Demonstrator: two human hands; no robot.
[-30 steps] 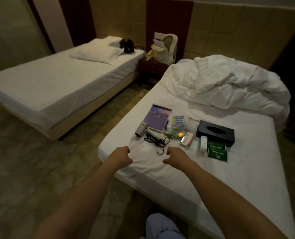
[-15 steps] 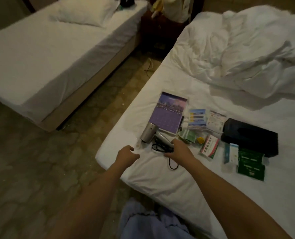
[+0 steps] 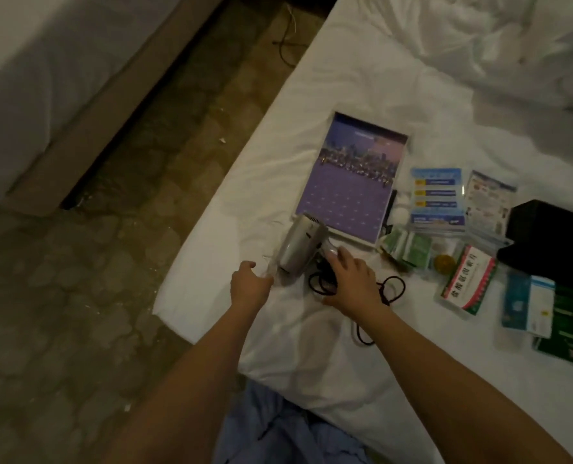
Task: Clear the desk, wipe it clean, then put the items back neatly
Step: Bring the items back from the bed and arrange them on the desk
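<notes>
**Hands at the hair dryer on the bed**

While both arms reach up from the bottom of the frame, the right hand (image 3: 352, 279) lies over the handle end of the silver hair dryer (image 3: 300, 247), fingers spread & touching it w/ the black cord (image 3: 390, 289) coiled beneath; can't tell if it grips. Left hand (image 3: 248, 286) sits just left of the dryer, fingers loosely curled, holding nothing. Dryer lies center frame on the white bed (image 3: 312, 346), touching the purple booklet (image 3: 350, 182) above it. Center right: blue leaflets (image 3: 436, 199), green sachets (image 3: 409, 246), red-and-white medicine box (image 3: 469, 279). Black tissue box (image 3: 553, 242) at right edge.
</notes>
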